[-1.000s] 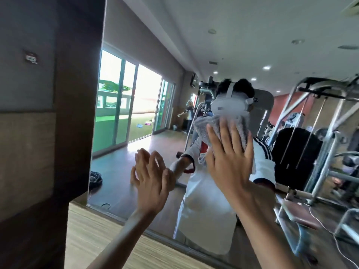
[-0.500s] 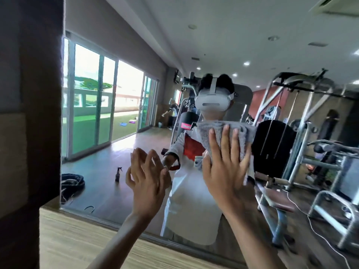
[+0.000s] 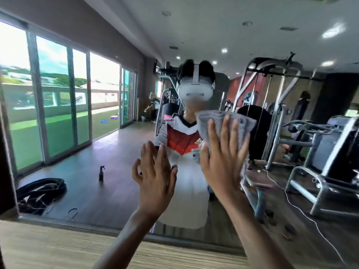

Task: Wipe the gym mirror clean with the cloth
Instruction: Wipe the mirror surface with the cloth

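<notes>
— How far along is the wipe?
— Mid-job, I judge. The right hand point(image 3: 223, 162) presses the grey cloth point(image 3: 236, 123) flat-fingered on the gym mirror point(image 3: 101, 152), centre-right. No smears show, so what's left is unclear.
— The left hand point(image 3: 155, 177)?
— Spread, empty, at the glass.
— Changed?
— The cloth has slid right, off the reflected chest.

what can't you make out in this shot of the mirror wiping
Head view only:
- Glass under the cloth: covered by it and the right hand.
- Whether the left hand touches the mirror: unclear from behind.
- Mirror's top and right edges: cut off by the frame.
- Smears: not discernible; picture is soft.
</notes>
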{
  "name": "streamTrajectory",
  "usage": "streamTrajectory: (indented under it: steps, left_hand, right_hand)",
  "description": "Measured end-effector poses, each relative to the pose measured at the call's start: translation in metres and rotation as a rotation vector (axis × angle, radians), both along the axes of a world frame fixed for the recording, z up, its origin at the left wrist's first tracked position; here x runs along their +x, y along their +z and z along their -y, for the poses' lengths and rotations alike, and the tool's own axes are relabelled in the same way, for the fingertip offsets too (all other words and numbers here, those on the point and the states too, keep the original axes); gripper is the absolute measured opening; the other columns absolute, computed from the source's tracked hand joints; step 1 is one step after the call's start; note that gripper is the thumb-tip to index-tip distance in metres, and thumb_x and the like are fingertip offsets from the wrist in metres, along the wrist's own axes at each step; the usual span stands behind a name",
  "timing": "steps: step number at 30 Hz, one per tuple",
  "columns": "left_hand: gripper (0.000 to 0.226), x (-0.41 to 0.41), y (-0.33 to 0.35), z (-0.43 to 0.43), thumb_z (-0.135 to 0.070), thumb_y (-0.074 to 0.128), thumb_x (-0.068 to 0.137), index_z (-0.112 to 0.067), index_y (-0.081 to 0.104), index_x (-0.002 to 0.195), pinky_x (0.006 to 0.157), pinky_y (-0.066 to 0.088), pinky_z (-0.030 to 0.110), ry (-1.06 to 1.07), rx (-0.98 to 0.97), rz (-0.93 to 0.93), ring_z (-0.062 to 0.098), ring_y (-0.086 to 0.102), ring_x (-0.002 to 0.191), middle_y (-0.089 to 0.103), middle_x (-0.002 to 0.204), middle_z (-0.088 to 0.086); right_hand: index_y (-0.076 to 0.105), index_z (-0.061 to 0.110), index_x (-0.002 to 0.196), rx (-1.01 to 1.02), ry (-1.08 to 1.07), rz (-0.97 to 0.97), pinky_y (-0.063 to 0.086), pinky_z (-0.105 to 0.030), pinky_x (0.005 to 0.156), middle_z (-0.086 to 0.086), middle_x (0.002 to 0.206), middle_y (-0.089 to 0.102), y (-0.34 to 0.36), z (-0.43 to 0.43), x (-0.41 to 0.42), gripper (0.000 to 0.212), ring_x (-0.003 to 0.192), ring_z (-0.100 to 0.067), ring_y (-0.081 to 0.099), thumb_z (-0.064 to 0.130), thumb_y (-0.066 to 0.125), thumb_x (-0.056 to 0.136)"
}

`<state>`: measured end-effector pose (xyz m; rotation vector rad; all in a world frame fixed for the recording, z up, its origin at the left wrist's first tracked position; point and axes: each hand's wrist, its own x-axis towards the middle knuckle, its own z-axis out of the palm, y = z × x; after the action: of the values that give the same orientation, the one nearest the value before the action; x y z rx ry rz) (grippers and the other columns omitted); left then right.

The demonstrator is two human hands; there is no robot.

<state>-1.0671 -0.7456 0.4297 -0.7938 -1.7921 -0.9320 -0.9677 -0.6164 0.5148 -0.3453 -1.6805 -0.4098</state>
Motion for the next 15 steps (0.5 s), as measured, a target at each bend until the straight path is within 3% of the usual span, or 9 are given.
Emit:
streamTrajectory:
  steps: [4,6,9,13,15]
  left_hand:
    - [0.060,0.019,-0.015,-0.025,-0.042,0.036,0.103,-0.012,0.030,0.155,0.117,0.011,0.052,-0.025,-0.026,0.007,0.031,0.008,0.155,0.017,0.163,0.026]
    - [0.059,0.026,-0.017,-0.033,-0.040,0.037,0.103,-0.013,0.029,0.155,0.116,0.013,0.055,-0.029,-0.027,-0.002,0.035,0.010,0.154,0.017,0.162,0.028]
    - [0.058,0.037,-0.012,-0.047,-0.037,0.039,0.102,-0.010,0.032,0.153,0.116,0.011,0.053,-0.032,-0.062,-0.082,0.039,0.016,0.152,0.015,0.162,0.026]
    - [0.061,0.065,0.003,-0.076,-0.039,0.041,0.102,-0.013,0.029,0.155,0.116,0.012,0.057,-0.071,-0.048,-0.053,0.039,0.011,0.153,0.012,0.164,0.026]
    - [0.061,0.082,0.004,-0.091,-0.039,0.041,0.101,-0.014,0.028,0.156,0.117,0.012,0.058,-0.114,-0.065,-0.052,0.035,0.005,0.155,0.009,0.165,0.024]
  right_hand:
    - [0.036,0.031,0.152,0.181,-0.028,0.265,0.017,-0.058,0.119,-0.003,0.162,0.026,-0.074,-0.032,0.041,0.062,0.140,-0.019,0.038,0.035,0.052,0.091]
    - [0.036,0.035,0.151,0.179,-0.069,0.269,0.020,-0.062,0.117,0.000,0.165,0.019,-0.092,-0.062,0.072,0.062,0.146,-0.018,0.031,0.039,0.051,0.092]
    - [0.033,0.029,0.153,0.079,-0.121,0.134,0.022,-0.066,0.114,-0.004,0.165,0.018,-0.071,-0.098,0.100,0.057,0.152,-0.025,0.018,0.038,0.043,0.098]
    - [0.033,0.022,0.154,-0.243,-0.093,-0.234,0.010,-0.056,0.119,-0.011,0.163,0.021,-0.006,-0.089,0.079,0.057,0.151,-0.030,0.018,0.034,0.039,0.099]
    - [0.030,0.020,0.154,-0.191,-0.079,-0.194,0.014,-0.056,0.120,-0.011,0.162,0.019,-0.007,-0.076,0.068,0.059,0.151,-0.031,0.019,0.033,0.041,0.098]
